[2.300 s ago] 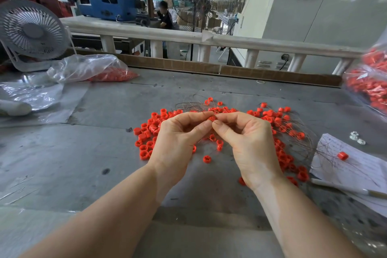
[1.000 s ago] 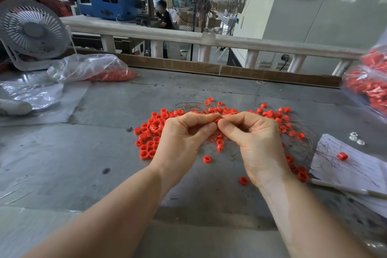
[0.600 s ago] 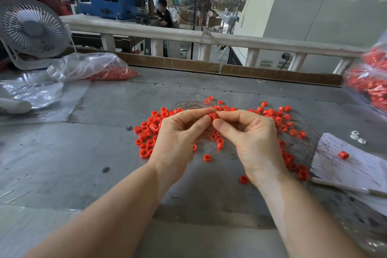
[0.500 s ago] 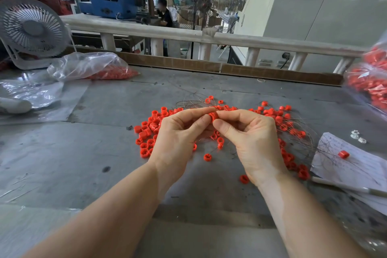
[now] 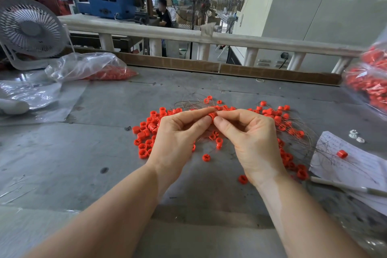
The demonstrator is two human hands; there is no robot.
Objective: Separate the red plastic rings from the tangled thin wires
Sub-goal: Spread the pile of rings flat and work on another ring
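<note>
Over grey scuffed metal bench [image 5: 62, 153], head view | we note left hand [image 5: 178, 138] and right hand [image 5: 251, 140] both pinching one red ring [image 5: 212, 115] | loose cylindrical rings [image 5: 146, 132] scattered beneath | fine tangled wires [image 5: 303, 138] rightward.

On the grey tabletop [image 5: 100, 153] we see scattered red rings [image 5: 146, 132], thin wires [image 5: 303, 132], plastic bags [image 5: 83, 66], a paper sheet [image 5: 351, 165].

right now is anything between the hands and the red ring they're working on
Nothing visible. The left hand and the right hand both already pinch the red ring at their fingertips, held above the pile of rings on the table. Thin wires run behind it; whether one still threads the ring cannot be told.
</note>
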